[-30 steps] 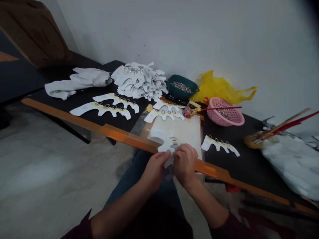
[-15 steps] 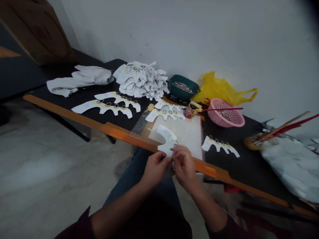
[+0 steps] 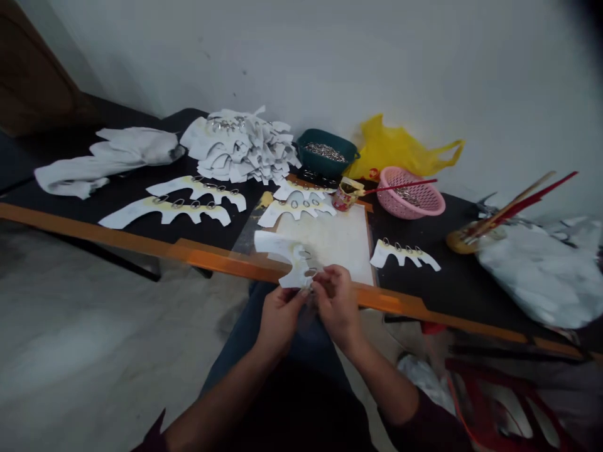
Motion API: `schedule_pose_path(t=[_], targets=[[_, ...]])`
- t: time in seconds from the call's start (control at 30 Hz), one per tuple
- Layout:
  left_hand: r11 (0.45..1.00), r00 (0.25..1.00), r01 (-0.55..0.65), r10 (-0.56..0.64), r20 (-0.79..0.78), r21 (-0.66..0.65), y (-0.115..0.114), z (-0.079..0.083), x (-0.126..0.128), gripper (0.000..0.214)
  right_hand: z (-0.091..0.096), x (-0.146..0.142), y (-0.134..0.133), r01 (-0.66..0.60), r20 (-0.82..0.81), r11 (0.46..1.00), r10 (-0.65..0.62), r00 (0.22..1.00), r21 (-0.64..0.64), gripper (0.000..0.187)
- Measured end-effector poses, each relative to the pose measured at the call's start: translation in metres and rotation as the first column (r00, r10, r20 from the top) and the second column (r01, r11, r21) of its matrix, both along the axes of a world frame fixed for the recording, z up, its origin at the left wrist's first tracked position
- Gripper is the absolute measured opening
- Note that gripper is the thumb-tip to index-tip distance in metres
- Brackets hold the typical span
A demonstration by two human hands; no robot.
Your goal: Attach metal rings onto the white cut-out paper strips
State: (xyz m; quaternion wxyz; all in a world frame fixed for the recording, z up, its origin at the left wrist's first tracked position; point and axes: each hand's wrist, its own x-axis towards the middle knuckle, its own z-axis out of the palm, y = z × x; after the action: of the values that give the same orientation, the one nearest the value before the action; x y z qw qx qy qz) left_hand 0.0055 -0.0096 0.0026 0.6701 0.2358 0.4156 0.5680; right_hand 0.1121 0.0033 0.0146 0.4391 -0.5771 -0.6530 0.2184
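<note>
We had our left hand (image 3: 280, 320) in a narrow pinch on a white scalloped cutout (image 3: 287, 254) with metal rings, which jutted at twelve o'clock over the orange table edge (image 3: 226, 263). Our right hand (image 3: 335, 307) closed in beside it, its grip hidden! Past that lay a white board (image 3: 325, 242), then a green tub (image 3: 325, 154) of rings at twelve and a pink basket (image 3: 409, 194) at one.

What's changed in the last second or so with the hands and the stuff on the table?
The white cutout, held by the left hand and right hand, has swung round, its long end now pointing left rather than up, its metal rings by the fingers. Neither hand let go. The view shifted, showing more of a red stool. The pile of cutouts, green tub and pink basket stayed put.
</note>
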Motion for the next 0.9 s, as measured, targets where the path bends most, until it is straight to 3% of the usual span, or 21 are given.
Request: schedule_pose_path(t=[0.1, 0.23, 0.37, 0.53, 0.63, 0.73, 0.83, 0.9], targets=[[0.998, 0.993, -0.029, 0.035, -0.114, 0.048, 0.001, -0.001, -0.002, 0.027, 0.002, -0.002, 0.000, -0.042, -0.081, 0.998, 0.037, 0.996, -0.056, 0.034], [0.993, 0.978, -0.100, 0.110, -0.175, 0.068, 0.001, -0.001, -0.005, 0.032, 0.005, -0.005, 0.001, -0.082, -0.189, 0.994, 0.067, 0.980, -0.075, 0.026], [1.000, 1.000, 0.019, -0.019, 0.020, -0.022, -0.001, 0.000, -0.010, 0.034, 0.007, -0.006, 0.004, -0.185, -0.472, 0.950, 0.047, 0.881, -0.251, 0.020], [0.984, 0.986, 0.148, -0.140, 0.086, -0.103, -0.007, 0.002, -0.015, 0.033, 0.007, -0.001, 0.007, -0.171, -0.468, 0.951, 0.032, 0.883, -0.259, 0.024], [0.990, 0.996, 0.075, -0.068, 0.058, -0.121, -0.007, 0.002, -0.012, 0.030, 0.009, 0.006, 0.010, -0.331, -0.548, 0.896, 0.124, 0.827, -0.297, 0.024], [0.992, 0.997, -0.056, 0.061, 0.042, -0.116, -0.004, 0.004, -0.006, 0.029, 0.012, 0.013, 0.009, -0.386, -0.658, 0.860, 0.081, 0.748, -0.333, 0.024], [0.990, 0.989, -0.111, 0.119, 0.086, -0.088, -0.002, 0.006, 0.000, 0.031, 0.014, 0.015, 0.001, -0.357, -0.605, 0.862, 0.075, 0.793, -0.361, 0.028], [0.993, 0.987, -0.086, 0.095, 0.131, -0.077, -0.003, 0.006, 0.002, 0.032, 0.014, 0.017, -0.004, -0.347, -0.536, 0.865, 0.111, 0.837, -0.363, 0.028]])
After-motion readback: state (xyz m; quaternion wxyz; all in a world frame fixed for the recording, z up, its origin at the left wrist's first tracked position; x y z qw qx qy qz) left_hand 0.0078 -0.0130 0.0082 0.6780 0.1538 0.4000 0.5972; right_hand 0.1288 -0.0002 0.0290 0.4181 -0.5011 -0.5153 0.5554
